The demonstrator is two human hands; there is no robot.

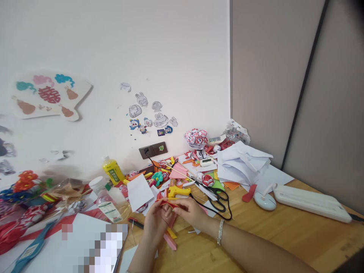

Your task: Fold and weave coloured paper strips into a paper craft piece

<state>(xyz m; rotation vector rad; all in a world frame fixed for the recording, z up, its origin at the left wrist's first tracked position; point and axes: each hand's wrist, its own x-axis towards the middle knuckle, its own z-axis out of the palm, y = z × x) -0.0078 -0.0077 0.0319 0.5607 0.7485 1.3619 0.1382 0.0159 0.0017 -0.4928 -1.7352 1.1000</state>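
two hands meet low centre over the wooden desk (284, 235). my left hand (155, 223) is curled shut round a small folded bit of red/pink paper (167, 204), thumb and fingertips pinching it; more pink strip (170, 240) hangs out below the palm. my right hand (192, 212), bracelet (220, 231) on the wrist, comes in from the rt, fingers closed narrow on the same paper's other end. so paper sits between both hands, just above the desk, near the front edge.

handling, my judgement: paper is v. light, thin, soft – creases easily, tears if pulled apart hard. not slippery but small, so grip w/ fingertips only, close to the fold, not out on the loose tail. light pinch should do; squeezing w/ the whole hand would likely crush the shape.

nearby:
- yellow glue gun (178, 190) just beyond my fingers, apart from them.
- black scissors (218, 201) to the rt of it, blades pointing away.
- clear bottle (109, 203) lying tilted to the left; yellow bottle (113, 170) upright behind it.
- stack of white paper (241, 163) at back rt.
- paper rose bunch (196, 138) against the wall.
- white lamp base (309, 203) far rt, well apart.
- scraps of coloured paper all over the back of the desk; can't tell each piece.
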